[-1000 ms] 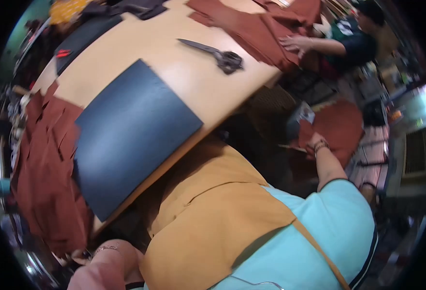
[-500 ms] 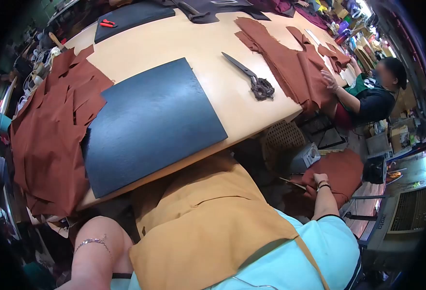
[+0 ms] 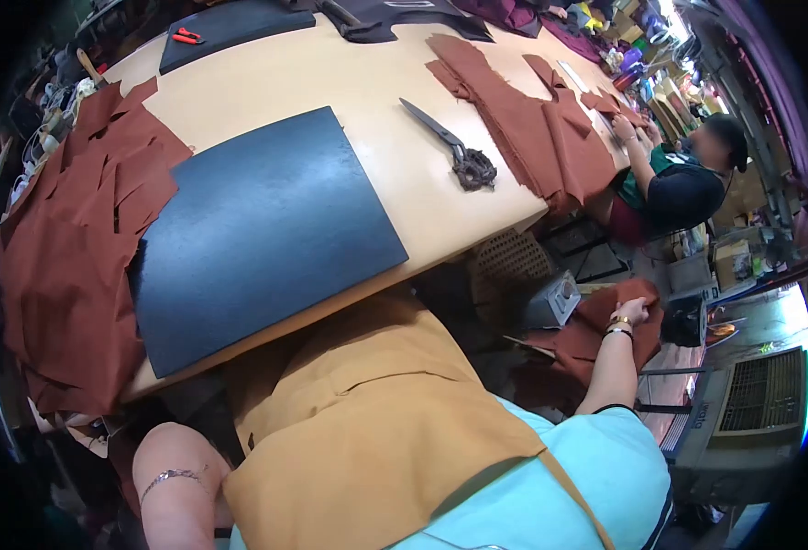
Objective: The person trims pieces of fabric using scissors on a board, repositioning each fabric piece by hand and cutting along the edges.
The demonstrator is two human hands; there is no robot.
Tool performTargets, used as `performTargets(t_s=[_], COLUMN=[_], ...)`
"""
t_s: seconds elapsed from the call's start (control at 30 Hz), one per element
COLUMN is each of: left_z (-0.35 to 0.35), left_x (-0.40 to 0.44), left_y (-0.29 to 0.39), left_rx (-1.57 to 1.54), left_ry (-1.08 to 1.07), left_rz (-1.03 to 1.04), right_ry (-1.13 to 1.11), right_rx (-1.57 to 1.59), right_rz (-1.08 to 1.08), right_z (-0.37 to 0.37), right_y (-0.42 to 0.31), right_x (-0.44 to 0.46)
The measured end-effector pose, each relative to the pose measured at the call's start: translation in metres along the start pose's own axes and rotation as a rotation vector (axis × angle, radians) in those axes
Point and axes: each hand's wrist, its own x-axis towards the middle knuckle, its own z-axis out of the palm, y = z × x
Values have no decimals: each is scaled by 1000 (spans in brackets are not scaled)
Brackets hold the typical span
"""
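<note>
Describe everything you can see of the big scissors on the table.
The big scissors lie flat on the pale tan table, with long, dark grey, metal-looking blades that appear closed. The point faces the upper left of the picture, away from the wearer. The handles are bundled in dark brown, rough-looking wrapping, which makes the finger loops hard to make out. They sit between the dark mat and the reddish-brown cloth, touching neither; only the tabletop appears to touch them.

apron (image 3: 358, 440): tan, strapped | shirt (image 3: 596, 467): turquoise, dark sleeve trim (image 3: 619, 409) | left: silvery chain bracelet (image 3: 173, 475) | right: wristbands (image 3: 620, 321)
</note>
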Motion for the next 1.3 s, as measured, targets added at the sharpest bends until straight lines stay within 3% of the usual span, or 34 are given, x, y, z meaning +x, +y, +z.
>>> performTargets(t_s=[0.07, 0.1, 0.13, 0.17, 0.27, 0.37, 0.4, 0.47, 0.5, 0.53, 0.6, 0.67, 0.73, 0.8, 0.87, 0.93, 1.03, 1.13, 1.2, 1.27, 1.3], left_z=[5, 11, 18, 28, 72, 135, 158, 188, 194, 196, 190, 180, 185, 189, 195, 190, 192, 188, 180, 167, 159], left_x=[-2, -2, -4, -9, -24, -43, -51, -71, -91, -111, -124, -121, -128, -123, -131, -114, -107, -99, -90, -77, -70], left_y=[9, 14, 22, 32, 60, 86, 96, 115, 130, 146, 149, 145, 146, 148, 151, 148, 154, 154, 154, 146, 142], left_rx=[-118, -204, -306, -413, -677, -842, -895, -1032, -1018, -1001, -997, -1028, -986, -902, -813, -625, -514, -425, -392, -386, -379], left_ry=[51, 88, 134, 186, 310, 254, 191, 114, 76, 40, 37, 105, 68, -23, -288, -763, -914, -1012, -1056, -1141, -1185], left_rz=[-62, -106, -157, -212, -412, -785, -970, -1464, -1608, -1752, -1953, -2077, -2032, -1934, -1734, -1602, -1492, -1427, -1393, -1332, -1298], right_ry=[23, 81, -122, -66, -115, -638, -1045, -1859, -2259, -2502, -2559, -2593, -2469, -2492, -2473, -2474, -2466, -2414, -2201, -2017, -1948], right_rx=[-21, -376, -979, -910, -64, 276, 382, 454, 563, 265, 407, 331, 447, 374, 394, 398, 420, 405, 608, 612, 596], right_rz=[98, -304, -590, -749, -1086, -1294, -1270, -868, -489, -6, -105, -202, -666, -578, -564, -461, -405, 73, 232, 241, 384], right_z=[24, 50, 63, 84, 131, 140, 133, 116, 82, 42, 10, -18, -28, -33, -30, -28, -25, -19, -12, -8, -10], right_y=[-40, -22, -46, -70, -173, -212, -194, -157, -155, -151, -110, -98, -94, -96, -95, -92, -92, -81, -74, -76, -81], right_x=[17, 57, 58, 34, -122, -288, -339, -440, -490, -518, -553, -556, -552, -550, -549, -552, -553, -548, -552, -551, -551])
